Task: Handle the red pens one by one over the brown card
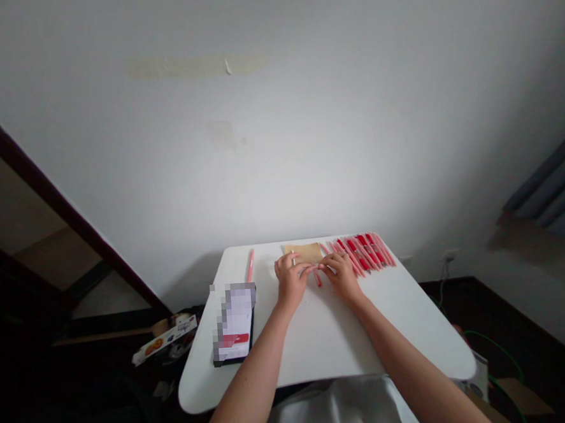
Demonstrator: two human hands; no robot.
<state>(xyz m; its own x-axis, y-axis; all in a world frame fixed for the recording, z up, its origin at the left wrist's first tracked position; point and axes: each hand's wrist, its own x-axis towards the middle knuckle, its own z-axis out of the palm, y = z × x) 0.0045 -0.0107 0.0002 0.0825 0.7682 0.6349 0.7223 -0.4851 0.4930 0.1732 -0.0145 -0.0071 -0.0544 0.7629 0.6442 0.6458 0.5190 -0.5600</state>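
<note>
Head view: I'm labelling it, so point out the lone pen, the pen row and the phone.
lone pen (251, 265), head view, mid-barrel.
pen row (366, 252), head view, middle pens.
phone (235, 323), head view, screen centre.

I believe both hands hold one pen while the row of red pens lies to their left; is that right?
No: the head view shows the row of red pens to their right; left hand and right hand do hold one pen.
</note>
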